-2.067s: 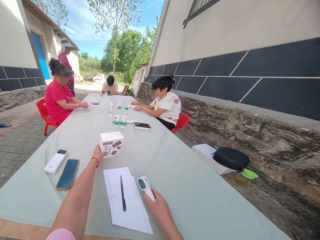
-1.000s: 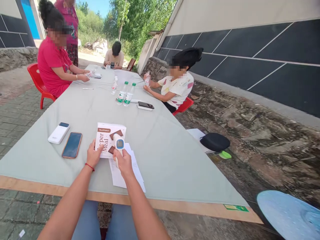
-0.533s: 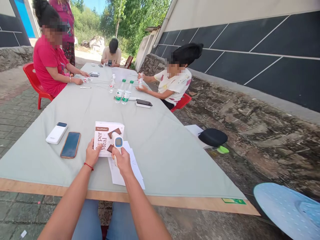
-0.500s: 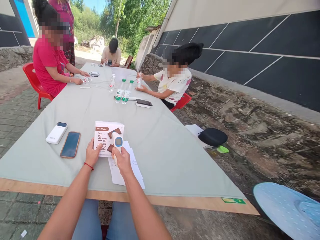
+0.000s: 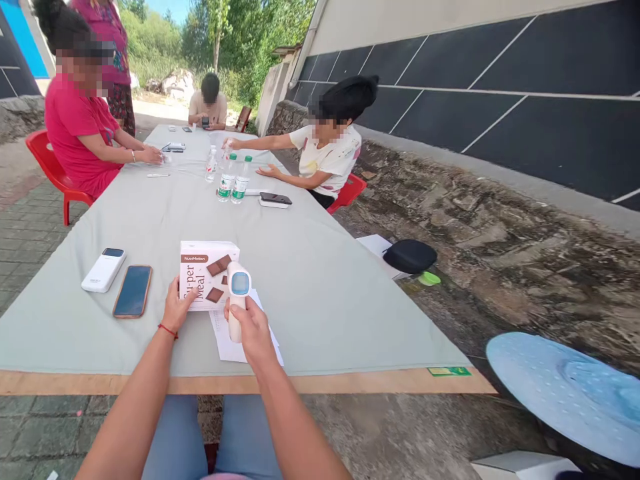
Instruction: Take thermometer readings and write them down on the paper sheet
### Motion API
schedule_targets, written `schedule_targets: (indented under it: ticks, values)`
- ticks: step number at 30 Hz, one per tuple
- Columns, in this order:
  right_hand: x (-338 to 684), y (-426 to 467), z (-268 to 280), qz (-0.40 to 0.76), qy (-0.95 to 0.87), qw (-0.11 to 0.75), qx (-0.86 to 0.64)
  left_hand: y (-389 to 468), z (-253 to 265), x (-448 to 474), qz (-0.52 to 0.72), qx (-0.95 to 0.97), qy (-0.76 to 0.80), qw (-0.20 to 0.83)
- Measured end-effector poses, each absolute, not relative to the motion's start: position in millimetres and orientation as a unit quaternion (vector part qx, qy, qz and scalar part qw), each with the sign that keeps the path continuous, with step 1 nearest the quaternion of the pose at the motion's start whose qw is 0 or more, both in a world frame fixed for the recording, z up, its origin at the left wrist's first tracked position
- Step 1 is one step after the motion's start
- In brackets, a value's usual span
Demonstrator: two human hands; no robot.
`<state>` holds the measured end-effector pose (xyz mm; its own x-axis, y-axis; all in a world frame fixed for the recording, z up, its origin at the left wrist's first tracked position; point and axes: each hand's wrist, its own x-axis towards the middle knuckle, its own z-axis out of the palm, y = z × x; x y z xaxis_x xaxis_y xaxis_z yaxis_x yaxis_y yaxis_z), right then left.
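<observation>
Pale grey-green cloth-covered table (image 5: 340, 313): spreads under the work, a tan wooden strip (image 5: 350, 385) bare along its near edge.
White paper sheets (image 5: 225, 348): flat on the cloth, partly hidden.
White cardboard box printed with brown squares (image 5: 206, 277): at the near end of the table, printed face toward the camera, lettering running sideways; cannot tell if its base rests on the cloth.
Left hand (image 5: 179, 303): wrapped on the box's lower left side, thumb over the printed face.
Right hand (image 5: 254, 325): just right of and below the box, fingers wrapped round a handle.
White plastic gun-shaped thermometer (image 5: 239, 299): gripped in that right hand, long axis near upright in view, head over the box's right edge; whether they touch cannot be told.
Blue-rimmed screen (image 5: 241, 283): faces the camera.
Red cord bracelet (image 5: 169, 331): round the left wrist.
</observation>
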<state>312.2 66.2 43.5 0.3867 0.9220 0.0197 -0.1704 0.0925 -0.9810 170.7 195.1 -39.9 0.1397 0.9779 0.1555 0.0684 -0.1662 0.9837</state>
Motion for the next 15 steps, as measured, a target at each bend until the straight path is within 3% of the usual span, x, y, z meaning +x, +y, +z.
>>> schedule_targets:
  ticks: [5,10,15]
  values:
    - [327,21,81,0.406,-0.379,0.683,-0.474,218,-25,168,0.513,0.531,0.397,0.545]
    - [342,1,97,0.386,-0.386,0.714,-0.438,266,-9,204,0.563,0.532,0.409,0.483]
    - [361,-11,96,0.367,-0.375,0.719,-0.455,300,-6,243,0.512,0.604,0.434,0.430]
